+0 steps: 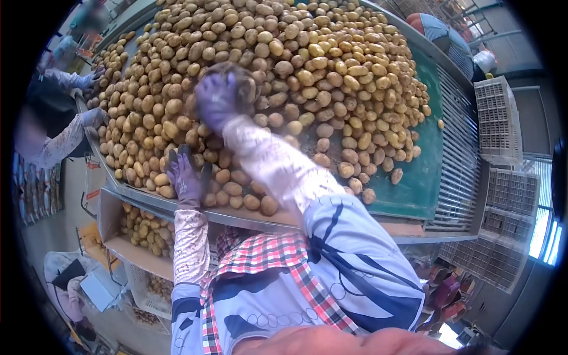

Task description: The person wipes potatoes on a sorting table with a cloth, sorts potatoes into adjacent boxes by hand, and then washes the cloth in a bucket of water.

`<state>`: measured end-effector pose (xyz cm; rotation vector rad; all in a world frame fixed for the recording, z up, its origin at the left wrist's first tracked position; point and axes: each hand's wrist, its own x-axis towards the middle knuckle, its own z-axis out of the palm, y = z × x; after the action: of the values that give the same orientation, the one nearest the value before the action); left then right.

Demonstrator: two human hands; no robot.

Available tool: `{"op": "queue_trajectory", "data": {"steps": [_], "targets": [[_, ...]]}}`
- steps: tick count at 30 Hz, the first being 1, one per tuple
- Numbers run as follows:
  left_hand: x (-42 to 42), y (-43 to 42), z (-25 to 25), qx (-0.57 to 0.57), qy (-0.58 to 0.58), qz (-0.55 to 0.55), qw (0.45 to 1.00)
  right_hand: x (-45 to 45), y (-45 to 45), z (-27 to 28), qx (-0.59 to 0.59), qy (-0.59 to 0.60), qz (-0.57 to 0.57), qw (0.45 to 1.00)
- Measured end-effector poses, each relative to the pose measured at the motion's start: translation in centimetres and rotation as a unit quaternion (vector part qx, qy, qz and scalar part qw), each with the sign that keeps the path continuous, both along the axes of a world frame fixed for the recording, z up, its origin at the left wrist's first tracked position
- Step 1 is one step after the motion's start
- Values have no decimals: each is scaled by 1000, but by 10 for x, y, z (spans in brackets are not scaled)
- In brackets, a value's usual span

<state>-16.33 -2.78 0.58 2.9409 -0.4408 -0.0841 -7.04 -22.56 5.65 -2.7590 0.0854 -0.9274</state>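
A large heap of potatoes [173, 106] covers the green sorting table [408, 189]. Over the heap, my right hand [218, 100] in a purple glove reaches forward, smeared by motion. A dark, blurred round patch lies beside and around that hand; I cannot make out what it is or whether the fingers hold anything. My left hand [188, 177], gloved in purple with dark fingers, rests at the near edge of the heap. Its fingers are spread over the potatoes, and nothing shows in its grip.
Slatted metal bars [455, 148] run along the table's right side, with stacked plastic crates [497, 118] beyond. A box of potatoes [148, 231] sits below the near edge, above a white crate [139, 284]. At left, a co-worker's gloved hand [93, 117] touches the table rim.
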Motion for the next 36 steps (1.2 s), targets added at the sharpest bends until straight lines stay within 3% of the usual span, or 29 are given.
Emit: {"op": "queue_trajectory", "data": {"steps": [2,5,7,8,9,11,12,13,15,17,19,20,21,23,25,27,29,30,31,33,35,36], "targets": [[-5,4,-31,-43,-64,-23,997,-40,7,-2,44,-22,114,992],[-25,-29,10,-230,-59,-11,971,-123,-10,21,92,-13,196,976],[-32,-37,-23,-201,-49,-3,978,-165,-38,29,188,51,215,957],[-18,-36,-58,-270,9,-14,963,-191,-54,42,334,142,199,910],[-18,-45,-57,-291,-24,-55,955,-215,-66,54,468,230,177,835],[-27,-78,-26,-351,-66,-137,924,-248,-77,27,643,148,179,730],[-36,-101,4,-389,-72,-179,901,-262,-83,32,609,130,143,769],[-36,-105,-18,-346,-148,-197,905,-275,-88,38,573,112,107,805],[-76,-118,53,-354,27,-193,915,-294,-101,26,509,104,-2,855],[-92,-112,40,-408,-10,-192,892,-310,-120,2,504,91,60,857],[-104,-101,70,-416,-102,-152,891,-318,-111,24,307,1,90,947],[-101,-87,66,-418,-137,-137,888,-316,-103,37,249,23,92,964],[-98,-74,55,-487,-109,-81,863,-313,-86,46,197,45,49,978],[-91,-58,71,-523,-52,35,850,-304,-61,21,160,165,27,973],[-96,-13,19,-223,-159,33,961,-275,-44,-31,53,401,45,913],[-116,8,-8,-16,-90,-65,994,-249,-41,-94,-137,189,71,970],[-108,-29,53,82,149,-46,984,-204,-35,-56,-28,273,105,956],[-100,-17,20,11,-1,-75,997,-184,-30,-35,28,318,121,940],[-78,-22,11,8,21,-15,1000,-163,-20,-27,86,254,77,960],[-17,6,-60,70,-64,23,995,-107,-24,-73,-16,193,92,977],[46,-3,-63,106,-60,63,991,-39,-29,-88,8,116,89,989],[67,-10,-41,95,-53,65,992,-16,-34,-44,61,138,81,985]]}}
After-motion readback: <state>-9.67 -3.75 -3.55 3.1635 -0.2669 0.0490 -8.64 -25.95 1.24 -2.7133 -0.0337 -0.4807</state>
